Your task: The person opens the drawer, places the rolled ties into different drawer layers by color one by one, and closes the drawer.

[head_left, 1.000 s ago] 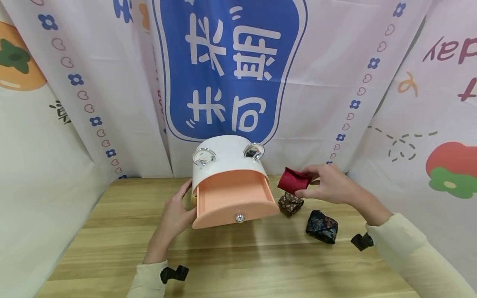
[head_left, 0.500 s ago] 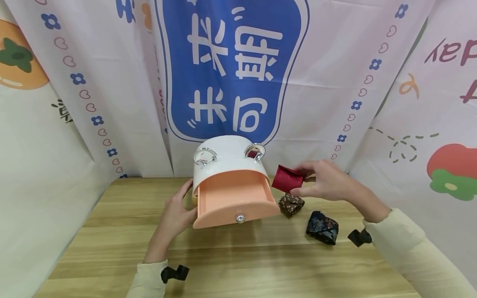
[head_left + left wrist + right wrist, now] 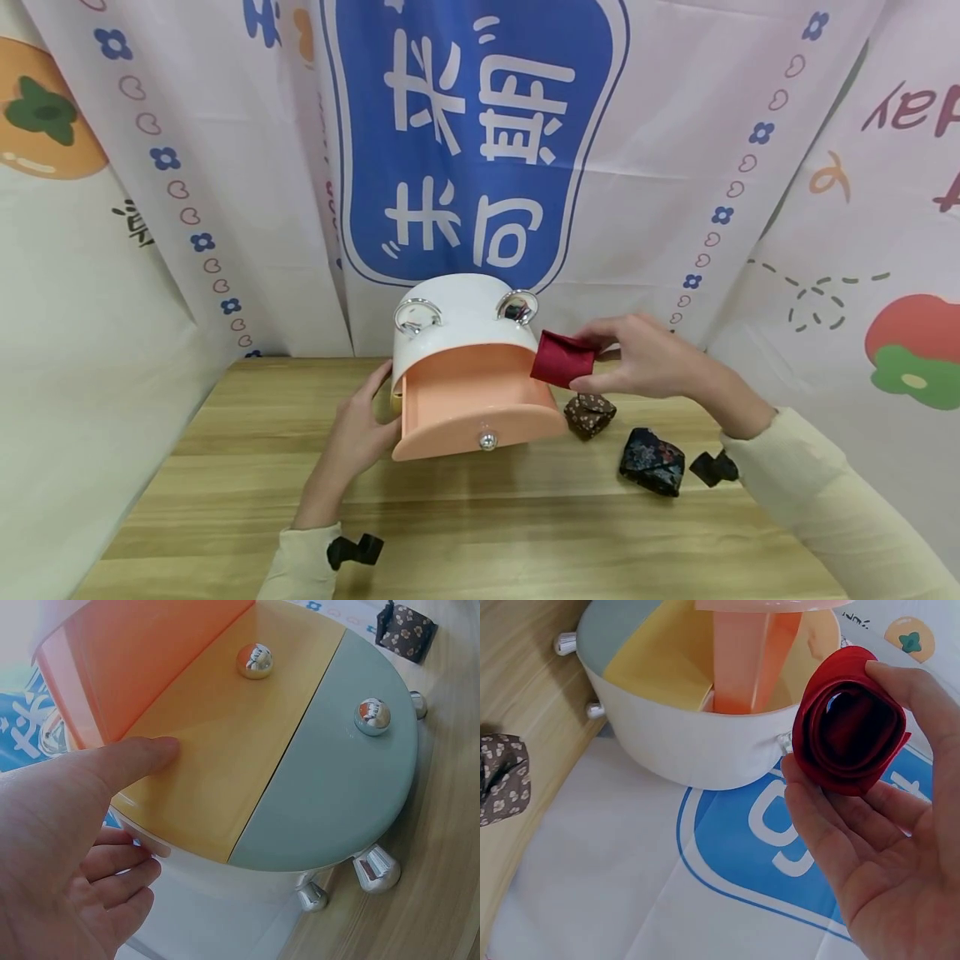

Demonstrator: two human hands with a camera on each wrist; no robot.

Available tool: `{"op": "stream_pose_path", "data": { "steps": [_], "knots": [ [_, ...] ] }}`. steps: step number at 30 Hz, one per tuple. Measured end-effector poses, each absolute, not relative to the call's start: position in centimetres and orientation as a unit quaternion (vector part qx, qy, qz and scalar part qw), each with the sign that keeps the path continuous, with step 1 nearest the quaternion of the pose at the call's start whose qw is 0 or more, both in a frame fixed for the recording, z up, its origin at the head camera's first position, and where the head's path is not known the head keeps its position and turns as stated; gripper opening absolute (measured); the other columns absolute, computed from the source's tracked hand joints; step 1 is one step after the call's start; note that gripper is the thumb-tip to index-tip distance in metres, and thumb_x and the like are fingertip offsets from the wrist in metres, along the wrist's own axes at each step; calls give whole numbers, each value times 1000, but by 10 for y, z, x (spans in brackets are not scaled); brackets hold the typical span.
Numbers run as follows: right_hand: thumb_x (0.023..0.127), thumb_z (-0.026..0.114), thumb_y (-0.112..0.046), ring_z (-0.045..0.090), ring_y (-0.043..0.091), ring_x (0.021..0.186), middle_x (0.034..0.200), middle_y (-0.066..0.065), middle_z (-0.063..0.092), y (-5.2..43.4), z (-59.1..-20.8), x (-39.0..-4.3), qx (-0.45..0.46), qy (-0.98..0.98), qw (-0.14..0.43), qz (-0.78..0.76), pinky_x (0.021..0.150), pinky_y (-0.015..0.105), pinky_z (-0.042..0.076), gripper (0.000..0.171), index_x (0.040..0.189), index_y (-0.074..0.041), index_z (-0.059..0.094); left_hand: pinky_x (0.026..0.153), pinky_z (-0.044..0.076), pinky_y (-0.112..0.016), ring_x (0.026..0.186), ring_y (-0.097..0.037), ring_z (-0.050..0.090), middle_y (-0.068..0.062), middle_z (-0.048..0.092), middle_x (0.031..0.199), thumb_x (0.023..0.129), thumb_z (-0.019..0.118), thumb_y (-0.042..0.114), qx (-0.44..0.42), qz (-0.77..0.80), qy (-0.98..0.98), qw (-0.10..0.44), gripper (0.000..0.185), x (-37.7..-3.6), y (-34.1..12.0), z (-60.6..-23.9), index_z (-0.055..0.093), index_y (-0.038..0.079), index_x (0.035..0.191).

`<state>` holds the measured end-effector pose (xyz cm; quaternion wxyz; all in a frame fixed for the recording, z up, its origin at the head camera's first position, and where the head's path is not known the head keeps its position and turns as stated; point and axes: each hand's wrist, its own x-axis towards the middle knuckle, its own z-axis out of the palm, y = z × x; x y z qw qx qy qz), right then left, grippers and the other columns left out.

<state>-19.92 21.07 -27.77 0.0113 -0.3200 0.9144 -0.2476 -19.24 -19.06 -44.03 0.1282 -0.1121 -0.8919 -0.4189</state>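
2 rolls [image 3: 589, 415] on table [image 3: 480, 517] by R hand [image 3: 637, 367].

three fabric rolls [image 3: 564, 363], one drawer box [image 3: 465, 333]

your left hand [image 3: 358, 429] reaches forward from a cream sleeve, fingers straight and relaxed, the thumb lying flat and pointing ahead in the left wrist view. your right hand [image 3: 641, 362] is raised, its arm stretched in from the right in a cream sleeve, fingers and thumb curled in a pinch, palm turned up toward the right wrist camera. a black strap sits at each wrist.
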Motion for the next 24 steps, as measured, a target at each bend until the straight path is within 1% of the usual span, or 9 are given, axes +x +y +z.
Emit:
{"op": "stream_pose_path", "data": {
  "steps": [7, 12, 18, 22, 24],
  "knots": [
    [86, 87, -36, 77, 17, 103, 111, 3, 80, 197, -272, -201, -339, 909, 22, -242, 93, 40, 67, 51, 125, -6, 73, 116, 48, -65, 146, -42, 50, -19, 48, 163, 91, 82, 26, -108, -417, -895, 119, 87, -192, -191, -440, 37, 11, 164],
    [86, 87, -35, 76, 15, 105, 113, 2, 79, 185, -268, -202, -343, 905, 36, -247, 95, 36, 66, 50, 126, -7, 73, 116, 48, -65, 147, -43, 50, -19, 49, 162, 91, 82, 27, -103, -415, -897, 114, 87, -191, -190, -438, 37, 12, 164],
    [86, 87, -38, 76, 16, 106, 117, 2, 79, 168, -267, -204, -350, 904, 42, -241, 97, 39, 65, 55, 130, -8, 72, 118, 46, -66, 148, -44, 48, -20, 47, 163, 92, 82, 27, -100, -416, -897, 108, 88, -192, -191, -438, 36, 10, 165],
    [86, 87, -39, 76, 13, 104, 116, -1, 78, 158, -269, -207, -362, 902, 43, -232, 95, 34, 66, 54, 129, -10, 72, 119, 44, -66, 150, -44, 46, -18, 46, 164, 92, 81, 28, -98, -415, -899, 102, 88, -192, -191, -439, 35, 10, 165],
    [86, 86, -39, 76, 12, 103, 115, -1, 78, 152, -270, -208, -370, 899, 42, -231, 94, 35, 66, 54, 129, -9, 72, 120, 43, -66, 150, -44, 46, -18, 46, 165, 92, 81, 27, -97, -415, -899, 102, 88, -192, -191, -439, 35, 9, 165]
  ]
}}
